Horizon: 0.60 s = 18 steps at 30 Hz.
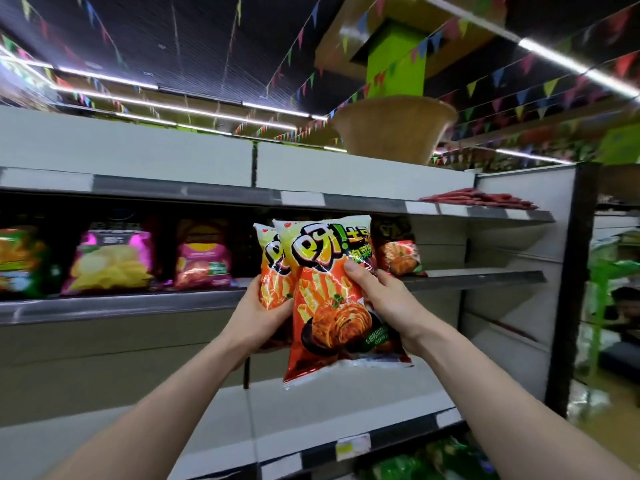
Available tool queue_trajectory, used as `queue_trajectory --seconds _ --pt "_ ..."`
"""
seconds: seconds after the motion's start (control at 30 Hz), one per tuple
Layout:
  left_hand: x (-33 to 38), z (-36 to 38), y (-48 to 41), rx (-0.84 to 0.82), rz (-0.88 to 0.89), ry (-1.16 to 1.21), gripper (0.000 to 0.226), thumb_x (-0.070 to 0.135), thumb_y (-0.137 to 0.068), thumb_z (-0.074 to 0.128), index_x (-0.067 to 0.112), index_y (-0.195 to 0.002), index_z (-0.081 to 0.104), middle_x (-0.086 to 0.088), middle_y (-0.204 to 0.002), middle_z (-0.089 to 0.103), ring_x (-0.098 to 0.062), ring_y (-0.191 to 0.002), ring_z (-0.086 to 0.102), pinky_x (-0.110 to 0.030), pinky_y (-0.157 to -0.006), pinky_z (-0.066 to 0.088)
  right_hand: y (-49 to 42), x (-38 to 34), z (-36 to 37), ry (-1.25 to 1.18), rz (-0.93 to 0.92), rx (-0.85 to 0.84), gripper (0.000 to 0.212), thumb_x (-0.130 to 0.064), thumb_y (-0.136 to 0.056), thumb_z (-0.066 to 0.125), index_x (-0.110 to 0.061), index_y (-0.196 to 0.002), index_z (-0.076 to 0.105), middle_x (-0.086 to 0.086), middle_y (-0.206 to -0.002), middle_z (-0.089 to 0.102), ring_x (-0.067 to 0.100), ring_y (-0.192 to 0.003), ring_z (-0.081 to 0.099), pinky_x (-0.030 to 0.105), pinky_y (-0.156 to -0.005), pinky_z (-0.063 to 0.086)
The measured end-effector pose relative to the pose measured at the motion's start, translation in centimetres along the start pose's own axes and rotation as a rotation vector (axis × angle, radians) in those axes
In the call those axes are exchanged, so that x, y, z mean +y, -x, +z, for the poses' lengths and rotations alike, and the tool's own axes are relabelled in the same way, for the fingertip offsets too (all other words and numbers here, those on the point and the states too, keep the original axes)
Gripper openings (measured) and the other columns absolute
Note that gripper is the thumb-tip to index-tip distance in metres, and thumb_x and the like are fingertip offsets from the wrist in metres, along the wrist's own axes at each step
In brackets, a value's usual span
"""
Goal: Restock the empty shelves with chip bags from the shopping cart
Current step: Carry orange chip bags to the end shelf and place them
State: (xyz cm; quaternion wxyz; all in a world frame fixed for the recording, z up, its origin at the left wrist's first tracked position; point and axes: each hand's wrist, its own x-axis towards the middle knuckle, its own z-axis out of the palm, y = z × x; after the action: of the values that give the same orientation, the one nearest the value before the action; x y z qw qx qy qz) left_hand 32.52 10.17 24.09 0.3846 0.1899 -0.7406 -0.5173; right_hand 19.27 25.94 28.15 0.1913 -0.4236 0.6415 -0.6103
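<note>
Before the middle shelf (121, 306), two orange chip bags are held up: the left hand (263, 313) curls round the rear bag (273, 268) (mostly hidden by the front bag (332, 306)), which the right hand (381, 296) grips. Four blurred bags stand on that shelf, the leftmost cut off by the frame. Bare board shows right of the dark bag (398, 251).

Orange-red crinkled plastic chip bag (332, 306) up front — glossy, light streaks flashing across film, creases everywhere. Second matching orange chip bag (272, 271) behind it, same shiny wrinkled film. Pink plastic crisp bag (110, 261) on shelf, glossy too. Grey painted metal shelf ledge (138, 303) — smooth, dull sheen. Tan woven basket (394, 133) up top, rough matt weave. Yellow-white paper price tag (353, 445), flat and matt.
</note>
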Motion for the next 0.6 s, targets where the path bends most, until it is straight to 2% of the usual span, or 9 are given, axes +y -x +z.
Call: queue_trajectory --seconds 0.07,0.1,0.13,0.2,0.27,0.33,0.43,0.5,0.6 --pt "0.1 3.1 -1.0 -0.019 -0.009 0.009 0.091 0.048 -0.064 0.073 0.024 -0.142 0.033 0.004 -0.117 0.060 -0.007 -0.096 0.062 -0.019 -0.069 0.049 -0.6 0.8 -3.3 -0.010 0.007 -0.004 0.048 -0.055 -0.080 0.067 -0.022 -0.113 0.058 -0.002 -0.104 0.072 0.010 -0.088 0.071 0.022 -0.074 0.057" --pt "0.1 4.6 -1.5 -0.025 -0.006 0.010 0.096 0.050 -0.062 0.073 0.023 -0.144 0.031 0.004 -0.118 0.059 -0.007 -0.097 0.062 -0.019 -0.069 0.048 -0.9 1.2 -4.8 -0.016 0.018 0.002 0.045 -0.054 -0.080 0.067 -0.023 -0.112 0.058 -0.002 -0.103 0.072 0.011 -0.089 0.071 0.021 -0.073 0.057" --pt "0.0 5.9 -2.2 -0.031 -0.002 0.010 0.099 0.051 -0.060 0.073 0.023 -0.145 0.030 0.003 -0.121 0.059 -0.007 -0.098 0.061 -0.019 -0.069 0.048 -1.2 1.6 -6.1 -0.022 0.022 0.010 0.055 -0.056 -0.077 0.068 -0.021 -0.118 0.057 -0.001 -0.106 0.071 0.013 -0.092 0.071 0.025 -0.078 0.057" --pt "0.1 8.5 -3.3 -0.039 0.001 0.007 0.100 0.051 -0.062 0.073 0.023 -0.147 0.028 0.003 -0.124 0.058 -0.007 -0.099 0.061 -0.018 -0.069 0.047 -1.9 2.6 -8.5 -0.030 0.022 0.033 0.088 -0.067 -0.063 0.073 -0.017 -0.133 0.051 0.002 -0.113 0.070 0.018 -0.099 0.070 0.036 -0.092 0.055" --pt "0.2 10.8 -4.5 -0.050 0.016 -0.003 0.092 0.045 -0.070 0.074 0.022 -0.146 0.029 0.005 -0.119 0.057 -0.003 -0.096 0.060 -0.015 -0.066 0.046 -2.6 3.3 -10.6 -0.039 0.032 0.053 0.105 -0.073 -0.052 0.074 -0.016 -0.137 0.049 0.003 -0.113 0.071 0.019 -0.099 0.070 0.040 -0.095 0.054" --pt "0.3 12.6 -5.7 -0.052 0.022 -0.016 0.084 0.040 -0.077 0.074 0.022 -0.146 0.030 0.006 -0.117 0.057 0.000 -0.093 0.059 -0.013 -0.062 0.045 -3.2 3.8 -12.4 -0.047 0.041 0.063 0.102 -0.070 -0.052 0.072 -0.014 -0.134 0.051 0.003 -0.110 0.072 0.019 -0.096 0.071 0.037 -0.091 0.056" --pt "0.2 14.6 -7.7 -0.040 0.027 -0.044 0.084 0.040 -0.077 0.074 0.020 -0.146 0.031 0.004 -0.122 0.058 0.001 -0.091 0.058 -0.010 -0.059 0.044 -4.4 4.5 -14.6 -0.073 0.042 0.057 0.077 -0.062 -0.062 0.069 -0.016 -0.123 0.059 0.003 -0.100 0.075 0.018 -0.087 0.074 0.030 -0.077 0.059" --pt "0.3 15.8 -9.0 -0.034 0.025 -0.068 0.084 0.039 -0.079 0.074 0.019 -0.147 0.030 0.004 -0.123 0.056 0.002 -0.088 0.056 -0.010 -0.056 0.044 -5.4 5.1 -15.9 -0.078 0.047 0.046 0.072 -0.061 -0.065 0.068 -0.016 -0.120 0.061 0.003 -0.098 0.076 0.019 -0.088 0.074 0.032 -0.080 0.058" --pt "0.2 17.4 -11.0 -0.037 0.023 -0.061 0.086 0.041 -0.076 0.075 0.019 -0.147 0.029 0.006 -0.116 0.055 0.003 -0.086 0.055 -0.009 -0.055 0.042 -7.3 6.0 -17.8 -0.082 0.051 0.064 0.075 -0.063 -0.063 0.069 -0.016 -0.121 0.061 0.003 -0.099 0.076 0.020 -0.090 0.073 0.038 -0.090 0.055"
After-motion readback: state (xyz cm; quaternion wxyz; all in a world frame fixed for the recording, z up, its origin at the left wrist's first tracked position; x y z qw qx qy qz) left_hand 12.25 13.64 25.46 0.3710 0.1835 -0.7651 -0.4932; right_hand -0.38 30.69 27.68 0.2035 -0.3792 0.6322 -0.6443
